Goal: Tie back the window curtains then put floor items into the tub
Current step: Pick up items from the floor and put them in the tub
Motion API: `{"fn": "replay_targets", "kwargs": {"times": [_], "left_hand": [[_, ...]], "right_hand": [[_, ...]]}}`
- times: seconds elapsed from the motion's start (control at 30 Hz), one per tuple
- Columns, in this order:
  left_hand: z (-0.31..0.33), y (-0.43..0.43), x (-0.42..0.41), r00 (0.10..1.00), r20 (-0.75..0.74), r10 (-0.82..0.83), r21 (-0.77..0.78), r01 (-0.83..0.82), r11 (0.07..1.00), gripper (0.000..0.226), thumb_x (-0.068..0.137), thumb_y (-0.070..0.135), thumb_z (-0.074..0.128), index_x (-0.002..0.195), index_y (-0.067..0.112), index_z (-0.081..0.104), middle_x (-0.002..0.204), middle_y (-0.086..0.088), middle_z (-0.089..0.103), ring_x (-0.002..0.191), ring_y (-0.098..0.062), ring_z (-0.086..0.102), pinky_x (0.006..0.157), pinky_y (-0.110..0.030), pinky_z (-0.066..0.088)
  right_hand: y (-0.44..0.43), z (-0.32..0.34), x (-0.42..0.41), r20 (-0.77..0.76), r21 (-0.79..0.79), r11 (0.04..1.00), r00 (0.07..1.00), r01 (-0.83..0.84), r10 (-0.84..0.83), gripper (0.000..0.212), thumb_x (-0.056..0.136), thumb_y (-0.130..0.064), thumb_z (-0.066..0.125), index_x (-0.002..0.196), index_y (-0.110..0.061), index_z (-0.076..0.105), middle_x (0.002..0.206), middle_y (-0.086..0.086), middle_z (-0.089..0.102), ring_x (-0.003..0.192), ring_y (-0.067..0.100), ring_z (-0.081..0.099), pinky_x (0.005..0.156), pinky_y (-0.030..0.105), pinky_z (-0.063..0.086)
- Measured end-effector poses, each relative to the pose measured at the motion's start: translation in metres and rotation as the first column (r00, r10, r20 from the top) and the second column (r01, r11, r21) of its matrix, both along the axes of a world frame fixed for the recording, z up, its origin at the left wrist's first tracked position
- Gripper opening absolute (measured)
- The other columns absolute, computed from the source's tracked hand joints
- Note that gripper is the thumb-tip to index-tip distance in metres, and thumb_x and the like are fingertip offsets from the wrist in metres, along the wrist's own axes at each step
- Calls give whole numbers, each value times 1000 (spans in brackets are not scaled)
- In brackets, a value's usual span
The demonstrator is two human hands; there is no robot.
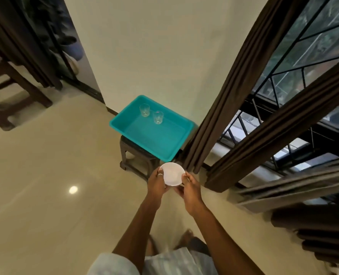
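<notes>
I hold a small white plate (pixel 172 174) in both hands just in front of the tub's near corner. My left hand (pixel 157 183) grips its left rim and my right hand (pixel 190 187) grips its right rim. The teal plastic tub (pixel 123 120) rests on a dark low stool (pixel 133 149) against the wall. Two clear glasses (pixel 144 110) (pixel 158 117) stand upright in the tub's far part. Dark brown curtains (pixel 238 84) hang gathered in bundles beside the window (pixel 313 56) on the right.
A dark wooden chair (pixel 9 90) stands on the tiled floor at the far left, next to another dark curtain (pixel 21 40) at a doorway. The window sill (pixel 250 173) runs along the right. My feet show at the bottom.
</notes>
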State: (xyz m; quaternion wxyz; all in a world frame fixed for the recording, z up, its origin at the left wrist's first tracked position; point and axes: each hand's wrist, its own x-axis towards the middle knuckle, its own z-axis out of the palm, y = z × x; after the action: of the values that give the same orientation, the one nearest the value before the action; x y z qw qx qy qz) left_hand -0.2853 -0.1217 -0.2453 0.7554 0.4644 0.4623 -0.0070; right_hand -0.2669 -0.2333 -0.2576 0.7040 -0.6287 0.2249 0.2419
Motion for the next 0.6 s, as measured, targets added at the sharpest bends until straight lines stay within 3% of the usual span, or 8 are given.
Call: {"fn": "replay_targets", "kwargs": {"times": [0.1,0.17,0.3,0.43,0.6], "left_hand": [[-5,5,13,998,19,-66,-46,67,997,26,100,25,57,123,17,50,117,-6,55,110,-26,54,100,-46,53],[-5,8,25,994,-9,-112,-27,111,993,33,100,28,56,130,16,50,125,-8,54,112,-27,55,103,-49,51],[-9,26,60,991,-53,-126,39,129,991,38,102,32,54,138,19,49,130,-7,51,115,-30,56,70,-34,61],[-12,54,106,986,-17,-165,135,165,977,35,104,29,50,137,18,50,135,-10,52,117,-32,55,89,-47,58],[-20,70,144,990,-49,-128,171,135,976,32,105,23,47,135,15,54,130,-10,56,115,-32,57,68,-33,59]], "right_hand": [[2,-4,8,-1,-29,999,1000,17,-18,35,102,-24,57,136,-21,56,132,4,60,112,26,64,88,40,61],[1,-10,19,-11,-29,999,999,41,-41,34,102,-23,56,136,-19,57,132,5,61,113,27,63,89,41,60],[19,-20,61,-23,-7,998,997,68,-68,31,102,-22,55,133,-17,60,130,6,63,115,28,63,88,43,61],[48,-26,119,-44,49,997,997,58,-56,29,102,-21,54,129,-16,62,131,10,63,115,30,63,81,40,63],[67,-37,156,-57,-2,1000,998,23,-23,29,102,-24,54,129,-19,62,134,9,59,118,30,60,86,45,61]]}}
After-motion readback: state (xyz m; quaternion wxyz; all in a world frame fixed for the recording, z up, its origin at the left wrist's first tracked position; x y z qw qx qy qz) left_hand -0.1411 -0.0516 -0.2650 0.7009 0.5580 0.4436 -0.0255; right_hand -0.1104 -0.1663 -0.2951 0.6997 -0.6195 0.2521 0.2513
